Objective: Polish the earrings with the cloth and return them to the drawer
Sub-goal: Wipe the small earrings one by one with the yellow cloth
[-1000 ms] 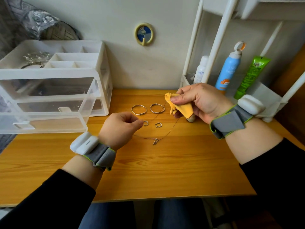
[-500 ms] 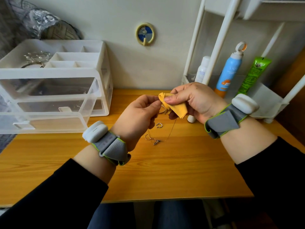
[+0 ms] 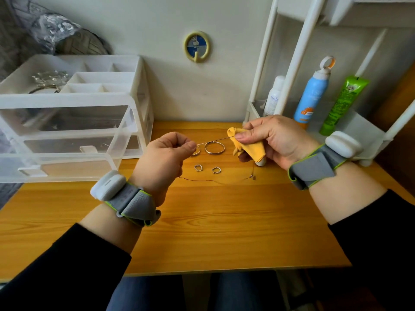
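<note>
Head view: drawing a thin chain (image 3: 215, 140) through the cloth (image 3: 249, 147).
My left hand (image 3: 166, 153) pinches it taut; my right hand (image 3: 274, 140) pinches the yellow cloth around it. I should pull slowly, with light pressure. Hoop earrings (image 3: 214, 153) lie on the desk (image 3: 224, 221), near the open drawer (image 3: 67, 167).

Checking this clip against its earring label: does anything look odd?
Yes. The left hand and the right hand, through the yellow cloth, pinch a thin chain taut between them, its tail trailing on the desk. The hoop earrings and small twisted earrings lie there in neither hand.
</note>
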`<state>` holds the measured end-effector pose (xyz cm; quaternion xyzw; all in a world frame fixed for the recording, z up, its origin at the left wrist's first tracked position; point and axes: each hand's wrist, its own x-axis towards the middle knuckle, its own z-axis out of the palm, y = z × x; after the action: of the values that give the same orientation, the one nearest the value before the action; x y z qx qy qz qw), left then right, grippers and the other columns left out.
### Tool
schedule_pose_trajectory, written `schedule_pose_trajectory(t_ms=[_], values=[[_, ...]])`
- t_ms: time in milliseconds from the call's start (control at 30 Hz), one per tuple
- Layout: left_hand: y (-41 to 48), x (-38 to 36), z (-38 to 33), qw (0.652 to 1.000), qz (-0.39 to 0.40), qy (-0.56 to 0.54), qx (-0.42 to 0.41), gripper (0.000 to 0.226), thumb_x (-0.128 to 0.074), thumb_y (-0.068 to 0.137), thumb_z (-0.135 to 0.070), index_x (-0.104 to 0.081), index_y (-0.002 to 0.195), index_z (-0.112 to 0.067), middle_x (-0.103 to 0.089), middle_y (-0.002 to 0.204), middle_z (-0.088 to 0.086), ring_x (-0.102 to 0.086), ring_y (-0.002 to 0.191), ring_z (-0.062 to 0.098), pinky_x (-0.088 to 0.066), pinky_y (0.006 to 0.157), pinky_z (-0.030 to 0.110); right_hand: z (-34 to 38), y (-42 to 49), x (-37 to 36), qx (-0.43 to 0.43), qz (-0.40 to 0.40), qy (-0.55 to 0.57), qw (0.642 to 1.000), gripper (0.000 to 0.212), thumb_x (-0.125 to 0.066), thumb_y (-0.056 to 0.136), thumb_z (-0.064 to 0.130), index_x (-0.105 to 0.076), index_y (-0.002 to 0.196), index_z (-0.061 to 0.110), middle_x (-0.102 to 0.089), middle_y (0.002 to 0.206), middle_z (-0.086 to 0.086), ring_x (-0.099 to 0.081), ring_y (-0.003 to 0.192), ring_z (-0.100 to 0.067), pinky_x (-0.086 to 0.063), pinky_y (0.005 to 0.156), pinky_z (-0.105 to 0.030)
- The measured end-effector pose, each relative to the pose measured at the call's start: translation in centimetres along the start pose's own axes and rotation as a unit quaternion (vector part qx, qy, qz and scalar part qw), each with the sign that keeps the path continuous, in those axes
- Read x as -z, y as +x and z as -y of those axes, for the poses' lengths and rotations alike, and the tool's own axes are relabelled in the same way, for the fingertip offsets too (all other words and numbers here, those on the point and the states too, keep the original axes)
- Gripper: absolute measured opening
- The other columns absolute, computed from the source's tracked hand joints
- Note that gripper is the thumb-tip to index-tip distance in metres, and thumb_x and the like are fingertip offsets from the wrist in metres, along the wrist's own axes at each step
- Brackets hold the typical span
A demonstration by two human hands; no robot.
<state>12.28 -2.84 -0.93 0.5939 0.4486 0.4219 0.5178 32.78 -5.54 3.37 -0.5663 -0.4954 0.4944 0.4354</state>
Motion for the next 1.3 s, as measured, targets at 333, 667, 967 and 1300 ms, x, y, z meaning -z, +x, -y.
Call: schedule_pose_trajectory(t_ms=[333, 667, 967, 1300], values=[[0.2, 0.6, 2.1, 0.997, -0.028, 0.058, 0.034, 0.017, -0.061, 0.088, -0.013, -0.060, 0.071, -0.014, -0.049, 0.061, 0.003, -0.041, 0.055, 0.017, -0.035, 0.053, 0.027, 0.2, -0.5, 0.6, -0.020, -0.008, 0.011, 1.000, 0.008, -0.066, 0.076, 0.004, -0.061, 0.074, -0.001, -0.065, 0.062, -0.012, -0.064, 0.050, -0.022, -0.045, 0.040, -0.018], [-0.5, 0.2, 2.1, 0.965, 0.026, 0.260, 0.015, 0.012, -0.064, 0.087, -0.024, -0.071, 0.088, -0.014, -0.069, 0.086, 0.004, -0.062, 0.082, 0.019, -0.050, 0.075, 0.031, -0.6, 0.2, -0.2, -0.007, 0.015, 0.025, 1.000, 0.019, -0.070, 0.058, 0.013, -0.063, 0.068, -0.001, -0.064, 0.065, -0.015, -0.062, 0.055, -0.028, -0.055, 0.066, -0.037], [-0.8, -2.5, -0.6, 0.995, 0.097, -0.032, -0.003, 0.030, -0.044, 0.097, -0.006, -0.052, 0.126, -0.009, -0.069, 0.110, 0.008, -0.067, 0.102, 0.019, -0.050, 0.093, 0.031, -0.8, 0.4, -0.9, -0.012, 0.021, 0.006, 1.000, 0.017, -0.072, 0.057, 0.017, -0.065, 0.066, 0.005, -0.065, 0.062, -0.012, -0.064, 0.053, -0.027, -0.053, 0.053, -0.027], [-0.8, -3.7, -1.3, 0.996, 0.086, 0.015, -0.001, 0.014, -0.054, 0.094, -0.016, -0.058, 0.107, -0.011, -0.050, 0.068, -0.003, -0.040, 0.055, 0.011, -0.036, 0.055, 0.029, -0.9, 0.3, -1.1, -0.016, 0.031, 0.009, 0.999, 0.015, -0.070, 0.065, 0.014, -0.064, 0.071, 0.001, -0.064, 0.062, -0.013, -0.062, 0.052, -0.025, -0.054, 0.056, -0.030]])
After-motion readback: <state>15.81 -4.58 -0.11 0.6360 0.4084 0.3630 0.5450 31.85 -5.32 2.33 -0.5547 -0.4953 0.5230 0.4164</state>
